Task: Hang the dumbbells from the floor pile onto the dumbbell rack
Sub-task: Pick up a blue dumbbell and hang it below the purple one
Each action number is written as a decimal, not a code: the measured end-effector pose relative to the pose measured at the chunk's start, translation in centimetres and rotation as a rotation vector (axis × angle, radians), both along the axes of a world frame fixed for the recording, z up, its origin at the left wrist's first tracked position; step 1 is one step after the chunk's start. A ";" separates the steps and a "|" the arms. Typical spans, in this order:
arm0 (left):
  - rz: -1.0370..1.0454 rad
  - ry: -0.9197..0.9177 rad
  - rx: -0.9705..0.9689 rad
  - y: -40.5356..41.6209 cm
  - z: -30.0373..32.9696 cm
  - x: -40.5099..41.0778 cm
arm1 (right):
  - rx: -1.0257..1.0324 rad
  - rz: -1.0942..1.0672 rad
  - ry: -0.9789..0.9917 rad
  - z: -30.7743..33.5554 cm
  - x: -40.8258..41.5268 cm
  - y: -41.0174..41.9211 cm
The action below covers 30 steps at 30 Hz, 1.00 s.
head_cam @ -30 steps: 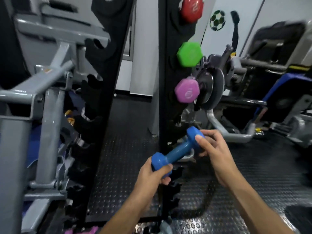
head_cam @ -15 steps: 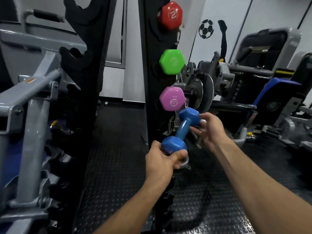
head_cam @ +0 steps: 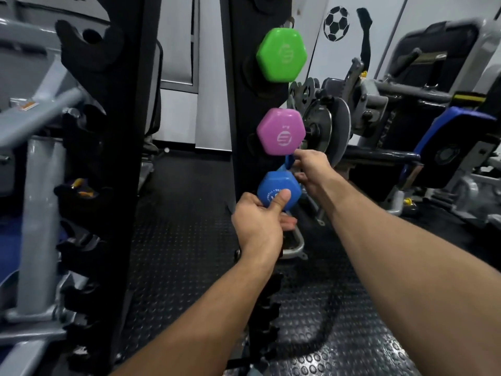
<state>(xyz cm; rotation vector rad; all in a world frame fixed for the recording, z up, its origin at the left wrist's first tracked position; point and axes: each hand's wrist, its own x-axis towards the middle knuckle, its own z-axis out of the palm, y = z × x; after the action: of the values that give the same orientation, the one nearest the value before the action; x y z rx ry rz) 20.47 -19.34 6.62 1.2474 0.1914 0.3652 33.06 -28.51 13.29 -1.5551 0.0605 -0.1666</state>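
Observation:
A blue hex dumbbell [head_cam: 276, 187] is held against the black upright of the dumbbell rack [head_cam: 241, 104], just under a pink dumbbell [head_cam: 280, 131]. My left hand [head_cam: 261, 223] grips its near head from below, thumb across the blue face. My right hand [head_cam: 311, 172] holds its far end, which is mostly hidden behind the pink head. A green dumbbell [head_cam: 282, 54] hangs above the pink one. The floor pile is out of view.
A second black rack upright with empty cradles [head_cam: 89, 131] stands at left beside a grey machine frame [head_cam: 40, 185]. Weight machines and a plate [head_cam: 333, 128] crowd the right. Studded rubber flooring [head_cam: 184, 240] lies between the uprights.
Both hands have carried the blue dumbbell up and toward the rack, turning it end-on under the pink dumbbell. The view has dropped, so the red dumbbell is out of frame.

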 end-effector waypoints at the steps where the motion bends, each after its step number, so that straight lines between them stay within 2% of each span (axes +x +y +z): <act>1: -0.002 0.024 0.005 0.1 -0.1 0.0 | -0.015 0.014 -0.010 0.0 0.2 0.6; 4: 0.013 0.115 0.104 0.5 -0.4 -0.3 | -0.057 0.089 -0.014 0.1 0.4 1.9; 7: 0.142 0.193 0.411 1.4 -0.9 -0.2 | -0.012 0.145 0.042 -0.4 0.3 2.3; 9: 0.236 0.192 0.578 1.9 -0.9 -0.4 | -0.005 0.140 0.053 -0.6 -0.1 2.4; 11: 0.307 0.134 0.661 2.4 -0.8 -0.3 | 0.034 0.138 0.042 -1.0 -0.2 2.3; 13: 0.277 0.047 0.669 3.1 -1.0 0.4 | 0.086 0.137 0.042 -1.4 -0.3 2.1; 15: 0.143 -0.050 0.606 3.6 -1.3 1.2 | 0.125 0.144 0.051 -1.7 -0.7 1.9; 18: 0.035 -0.093 0.604 4.0 -1.8 1.9 | 0.152 0.202 0.093 -2.0 -1.2 1.5; 30: -0.010 -0.145 0.607 4.6 -2.1 2.0 | 0.157 0.259 0.089 -1.8 -2.2 1.3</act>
<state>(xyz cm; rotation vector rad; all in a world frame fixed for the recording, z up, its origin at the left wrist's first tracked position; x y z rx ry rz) 22.46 -14.78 4.56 1.8090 -0.0591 0.5260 30.90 -27.16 11.53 -1.3990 -0.0568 0.1105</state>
